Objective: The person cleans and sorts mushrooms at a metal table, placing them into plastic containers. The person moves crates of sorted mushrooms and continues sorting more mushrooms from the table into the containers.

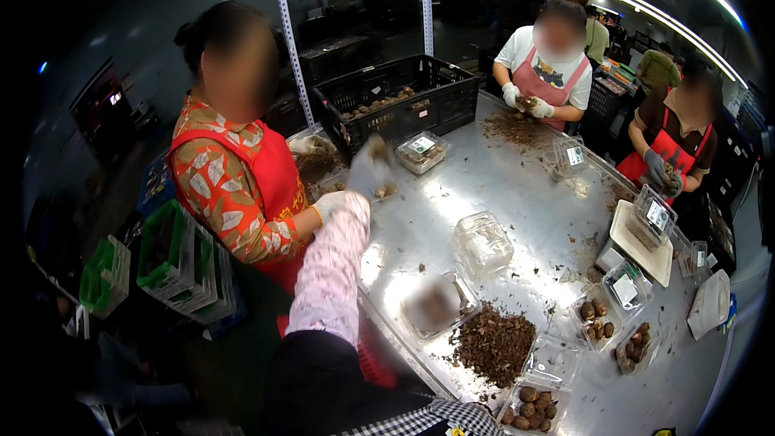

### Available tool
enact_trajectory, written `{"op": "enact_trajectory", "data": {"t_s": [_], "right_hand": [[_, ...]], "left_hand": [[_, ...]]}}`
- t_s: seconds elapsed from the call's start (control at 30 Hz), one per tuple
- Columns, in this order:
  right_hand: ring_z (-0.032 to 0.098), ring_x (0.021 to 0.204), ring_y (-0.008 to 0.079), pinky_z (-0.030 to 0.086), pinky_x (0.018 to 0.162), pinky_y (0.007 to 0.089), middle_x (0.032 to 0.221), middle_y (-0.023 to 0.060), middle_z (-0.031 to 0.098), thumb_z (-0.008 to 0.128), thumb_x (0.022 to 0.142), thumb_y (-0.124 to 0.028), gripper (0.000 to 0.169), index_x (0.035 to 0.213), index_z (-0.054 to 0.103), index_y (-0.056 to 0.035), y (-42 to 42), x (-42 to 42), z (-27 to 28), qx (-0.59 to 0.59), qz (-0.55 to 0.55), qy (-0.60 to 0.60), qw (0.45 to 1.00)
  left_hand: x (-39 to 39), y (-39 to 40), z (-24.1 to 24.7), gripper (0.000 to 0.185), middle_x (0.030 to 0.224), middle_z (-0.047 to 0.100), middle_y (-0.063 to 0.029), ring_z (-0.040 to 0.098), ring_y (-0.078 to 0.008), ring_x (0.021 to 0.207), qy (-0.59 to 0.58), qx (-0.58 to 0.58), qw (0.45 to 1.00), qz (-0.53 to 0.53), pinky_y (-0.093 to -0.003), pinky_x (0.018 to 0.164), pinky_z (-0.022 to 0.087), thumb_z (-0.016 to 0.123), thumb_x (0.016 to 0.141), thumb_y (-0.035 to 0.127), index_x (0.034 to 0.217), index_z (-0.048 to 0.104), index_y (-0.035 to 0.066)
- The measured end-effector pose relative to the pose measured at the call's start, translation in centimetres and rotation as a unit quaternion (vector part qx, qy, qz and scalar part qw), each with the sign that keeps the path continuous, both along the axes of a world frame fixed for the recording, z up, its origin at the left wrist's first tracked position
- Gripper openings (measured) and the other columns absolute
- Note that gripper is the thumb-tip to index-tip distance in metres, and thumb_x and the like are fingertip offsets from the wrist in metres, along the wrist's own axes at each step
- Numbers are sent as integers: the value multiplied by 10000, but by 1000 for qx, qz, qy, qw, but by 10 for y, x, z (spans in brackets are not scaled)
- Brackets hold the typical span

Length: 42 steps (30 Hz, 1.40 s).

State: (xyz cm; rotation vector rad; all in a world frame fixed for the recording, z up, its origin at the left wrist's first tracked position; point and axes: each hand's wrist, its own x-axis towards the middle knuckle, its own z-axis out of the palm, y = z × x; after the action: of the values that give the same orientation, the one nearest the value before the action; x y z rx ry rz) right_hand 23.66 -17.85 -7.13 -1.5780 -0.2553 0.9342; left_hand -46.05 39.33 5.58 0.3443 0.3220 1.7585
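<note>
My left hand [368, 169], in a grey glove beyond a pink patterned sleeve, reaches far out over the metal table; motion blur hides its fingers. Beside my sleeve is a co-worker's gloved hand [332, 204]. A clear clamshell box [407, 322] lies nearer me, its contents blurred. Next to it is a heap of brown peelings or scraps [495, 345]. At the bottom, an open clear box [563, 402] holds several round brown tubers [530, 407]. Farther right, another open box [596, 339] and a small container [634, 348] hold similar tubers. My right hand is out of view.
A black plastic crate [399, 97] with tubers stands at the far edge. A closed clear box [484, 242] lies mid-table. A labelled box rests on a pale tray [623, 236] at right. Co-workers stand left and across the table; green-edged crates [181, 272] are stacked left.
</note>
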Motion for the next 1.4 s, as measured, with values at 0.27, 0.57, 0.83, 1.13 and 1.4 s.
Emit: {"op": "enact_trajectory", "data": {"t_s": [0.27,0.57,0.83,1.13,1.4], "right_hand": [[522,781,160,488,679,310,917,55,542,525,959,-204,343,1254,538,-30,28,-44,39,-34,60,-67,995],[572,597,168,451,565,314,684,92,612,579,888,-163,242,734,602,22,89,-51,92,-70,190,-361,910],[634,768,297,495,658,407,796,125,643,652,823,-182,140,853,679,-48,124,-46,109,3,428,-569,702],[673,790,323,536,684,421,847,166,681,639,803,-430,412,945,658,-44,166,-82,70,-219,519,-542,624],[636,950,165,517,846,300,1007,100,648,754,759,-118,522,1214,526,-7,129,-66,117,105,475,-175,856]], "left_hand": [[35,22,71,271,992,604,-108,592,-253,951,283,-236,917,151,-411,786,489,542,905,247,1100,537,59],[259,-161,34,379,1071,648,-141,627,-217,973,622,22,730,-282,-326,894,496,543,958,250,1243,559,1],[360,-300,36,412,1173,616,-186,601,-272,1093,710,194,596,-322,-346,958,458,534,932,273,1241,569,3],[401,-360,3,322,1022,678,-87,638,-134,895,552,8,753,-359,-270,808,518,522,967,195,1200,595,-14],[426,-395,-37,404,1222,582,-118,580,-176,1088,528,14,796,-295,-322,929,490,457,1013,252,1324,482,-5]]}}
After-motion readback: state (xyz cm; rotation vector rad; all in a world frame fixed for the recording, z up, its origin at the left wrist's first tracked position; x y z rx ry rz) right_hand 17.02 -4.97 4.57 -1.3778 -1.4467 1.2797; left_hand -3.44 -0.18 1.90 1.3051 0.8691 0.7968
